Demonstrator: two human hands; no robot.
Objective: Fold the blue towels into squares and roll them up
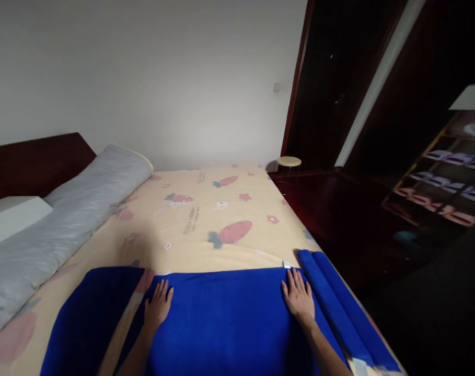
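The cloth [225, 324] lies on the bed [198, 256] directly under both hands — its far edge runs left to right just beyond the fingertips. Its near end is cut off by the frame, so which way its long axis runs, I cannot tell. The left hand [158, 306] rests near the cloth's left edge, the right hand [300, 298] near its far right corner, just beside a tag [287, 264]. Both lie palm down, fingers extended, grasping nothing. Two rolls [333, 308] lie to the right, long axes pointing away and slanting left; the right hand is clearly nearer — the left is nearer the dark-blue piece [84, 318].
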